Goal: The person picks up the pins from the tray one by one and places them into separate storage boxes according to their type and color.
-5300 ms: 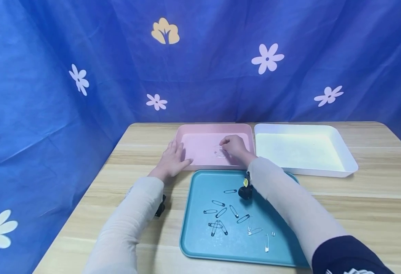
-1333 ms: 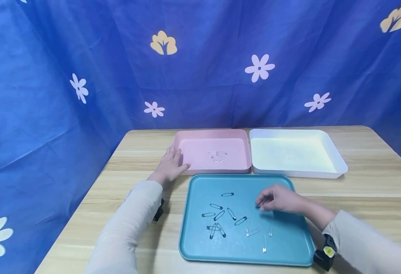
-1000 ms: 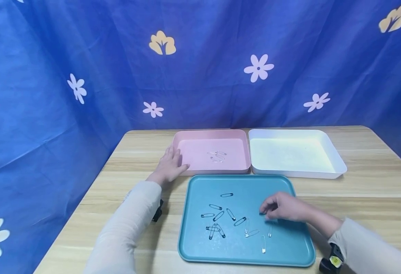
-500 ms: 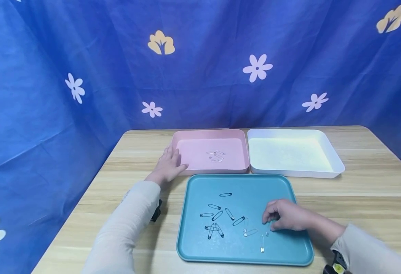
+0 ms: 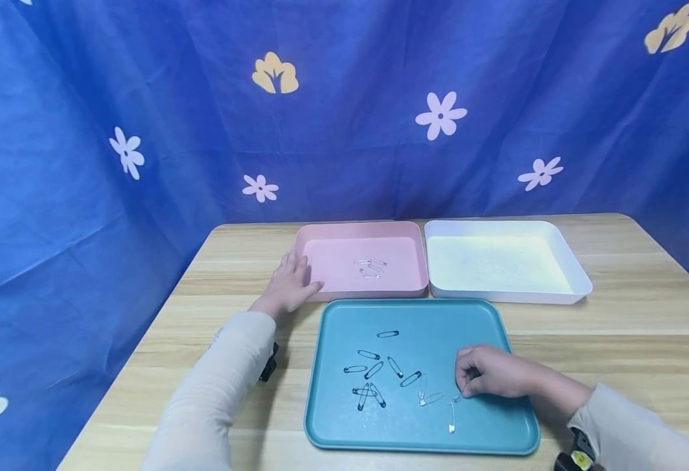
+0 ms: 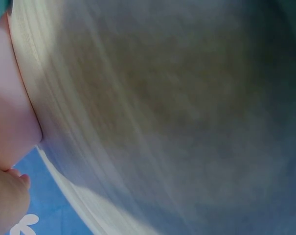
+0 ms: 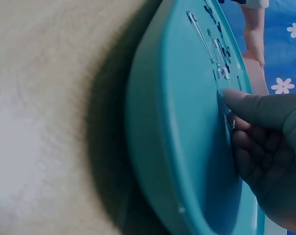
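Observation:
My right hand (image 5: 491,373) is low over the right part of the teal tray (image 5: 426,439), thumb and fingertips pinching a silver safety pin (image 7: 231,121); the hand covers part of that pin. Just left of it lie more silver safety pins, one of them (image 5: 451,418) nearest the tray's front. Several black safety pins (image 5: 394,367) are spread over the tray's left half. With fingers spread, my left hand (image 5: 288,284) rests against the left wall of the pink tray (image 5: 344,293). A small group of silver safety pins (image 5: 371,269) lies inside that tray.
A white tray (image 5: 509,296) stands at the back right, beside the pink one. Both sit right behind the teal tray on the wooden table (image 5: 633,366). A blue flowered cloth (image 5: 344,131) hangs behind the table.
My right hand has come from the pink tray to the teal one, then moved down and right to a silver safety pin, its fingertips closing on it. The left hand stays at the pink tray.

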Tool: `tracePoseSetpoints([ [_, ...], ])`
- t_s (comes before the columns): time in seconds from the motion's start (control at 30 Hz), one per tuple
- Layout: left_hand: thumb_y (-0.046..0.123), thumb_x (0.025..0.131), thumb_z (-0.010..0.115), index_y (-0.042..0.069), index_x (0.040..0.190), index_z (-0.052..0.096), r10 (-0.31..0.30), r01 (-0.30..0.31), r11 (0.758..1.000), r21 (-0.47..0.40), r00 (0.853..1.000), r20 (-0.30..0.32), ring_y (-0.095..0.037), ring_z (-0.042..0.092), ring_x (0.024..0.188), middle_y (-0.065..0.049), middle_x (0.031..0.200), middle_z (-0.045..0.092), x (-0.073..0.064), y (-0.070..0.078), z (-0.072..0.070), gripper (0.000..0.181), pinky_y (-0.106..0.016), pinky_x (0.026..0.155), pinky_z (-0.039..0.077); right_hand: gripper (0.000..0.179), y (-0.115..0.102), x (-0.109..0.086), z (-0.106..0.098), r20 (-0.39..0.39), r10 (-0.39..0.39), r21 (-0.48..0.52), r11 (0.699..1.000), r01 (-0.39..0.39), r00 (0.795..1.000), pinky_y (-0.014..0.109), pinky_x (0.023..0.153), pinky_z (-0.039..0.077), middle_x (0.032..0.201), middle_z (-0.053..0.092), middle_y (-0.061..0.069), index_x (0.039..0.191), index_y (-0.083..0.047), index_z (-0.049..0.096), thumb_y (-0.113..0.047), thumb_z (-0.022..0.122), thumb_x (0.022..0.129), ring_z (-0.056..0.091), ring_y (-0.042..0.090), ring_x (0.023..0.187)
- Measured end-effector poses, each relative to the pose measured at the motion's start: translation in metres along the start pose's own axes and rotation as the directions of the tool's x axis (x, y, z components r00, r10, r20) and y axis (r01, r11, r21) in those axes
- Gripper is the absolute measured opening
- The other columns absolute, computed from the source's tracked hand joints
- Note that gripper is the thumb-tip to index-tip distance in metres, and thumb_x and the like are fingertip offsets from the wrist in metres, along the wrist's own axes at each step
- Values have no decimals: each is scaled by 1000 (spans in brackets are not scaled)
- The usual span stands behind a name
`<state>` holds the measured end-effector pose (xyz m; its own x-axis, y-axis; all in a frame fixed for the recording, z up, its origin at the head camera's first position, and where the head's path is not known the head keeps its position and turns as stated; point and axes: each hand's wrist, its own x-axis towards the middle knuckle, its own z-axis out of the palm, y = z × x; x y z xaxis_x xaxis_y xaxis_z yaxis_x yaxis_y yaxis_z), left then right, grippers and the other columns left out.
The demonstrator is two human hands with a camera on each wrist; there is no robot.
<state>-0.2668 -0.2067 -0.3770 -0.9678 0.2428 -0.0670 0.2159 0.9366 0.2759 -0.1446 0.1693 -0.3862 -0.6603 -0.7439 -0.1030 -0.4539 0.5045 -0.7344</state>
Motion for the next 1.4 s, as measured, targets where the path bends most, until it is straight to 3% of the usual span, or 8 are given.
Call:
tracePoseSetpoints([
  [0.23,58,82,33,-7,135,12,21,-22,998,-51,1000,-15,-40,-6,125,-29,137,-5,-3,-2,2,86,-51,99,1,9,2,2,1,-54,32,96,995,-27,998,22,56,40,66,50,-9,71,-14,55,-14,60,78,45,6,64],
  [0.47,46,85,39,-5,135,13,-2,3,1000,6,1000,-6,-39,-4,126,-27,138,-4,-1,-3,4,76,-48,101,4,8,0,10,3,-124,84,128,989,-68,989,22,52,40,65,50,-5,73,-11,54,-13,58,80,46,6,60],
  [0.67,50,85,36,-3,136,12,-13,13,999,31,1000,3,-38,-3,126,-26,139,-4,1,-4,5,78,-48,101,6,7,-5,18,1,-179,84,195,980,-49,980,21,51,41,66,50,-2,76,-7,56,-12,60,79,45,8,59],
  [0.93,49,84,38,-3,136,12,-12,12,1000,8,1000,3,-38,-5,126,-26,139,-4,0,-2,2,79,-49,100,5,5,-10,34,-7,-220,114,176,982,-75,969,23,55,42,70,53,-1,80,-8,58,-13,59,81,48,13,64],
  [1.17,50,84,37,-3,136,12,-9,9,1000,21,1000,1,-38,-3,126,-26,139,-4,0,-1,1,78,-48,101,6,8,-13,48,-20,-293,114,242,969,-41,949,26,59,46,74,54,3,86,2,59,-4,56,81,51,17,67],
  [1.4,52,84,36,-3,136,12,-6,6,1000,15,1000,2,-38,-4,126,-26,139,-4,-1,0,0,79,-49,101,5,13,-17,62,-32,-342,187,302,950,-80,921,35,63,46,76,57,7,91,4,60,-5,57,81,51,18,68],
])
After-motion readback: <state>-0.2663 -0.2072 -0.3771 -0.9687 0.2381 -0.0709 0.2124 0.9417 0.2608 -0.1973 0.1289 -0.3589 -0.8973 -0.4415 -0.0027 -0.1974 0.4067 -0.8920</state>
